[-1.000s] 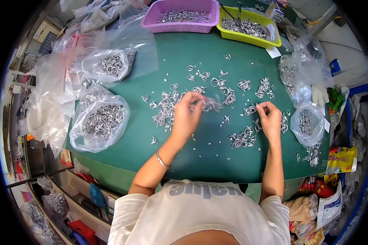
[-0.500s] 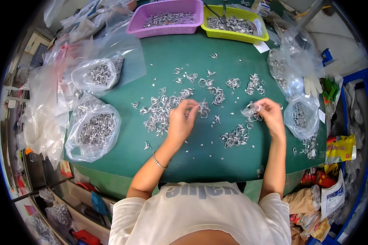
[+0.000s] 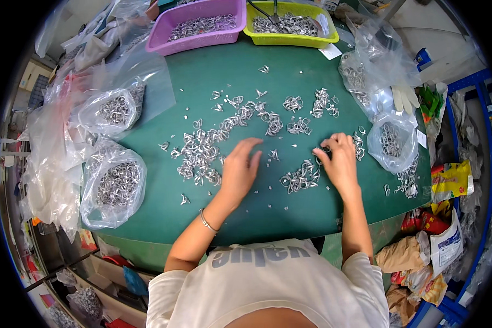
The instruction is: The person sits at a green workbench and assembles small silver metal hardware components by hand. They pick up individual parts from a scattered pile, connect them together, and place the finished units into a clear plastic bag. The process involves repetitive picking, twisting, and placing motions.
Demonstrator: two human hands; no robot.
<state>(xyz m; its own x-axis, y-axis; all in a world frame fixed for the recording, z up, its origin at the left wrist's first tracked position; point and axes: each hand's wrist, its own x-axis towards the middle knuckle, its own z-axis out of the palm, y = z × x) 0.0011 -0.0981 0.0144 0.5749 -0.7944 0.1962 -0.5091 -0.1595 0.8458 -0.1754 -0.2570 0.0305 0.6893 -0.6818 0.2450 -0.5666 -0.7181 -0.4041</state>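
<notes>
Left hand [image 3: 239, 170] now flat and open, fingers spread, lifted back from the scattered silver metal clips [image 3: 202, 153] near the middle of the green table [image 3: 164, 213]; half a second ago curled down into that heap. Nothing visibly held there. Right hand [image 3: 339, 161] curled shut over a clip toward the right edge, just beside a small clip cluster [image 3: 299, 177], much as before. Suggests one piece dealt with and the next being sought. Clear bags of clips [image 3: 115, 183] along the left edge; purple tray [image 3: 199, 24] and yellow tray [image 3: 292, 22] at the far edge.
</notes>
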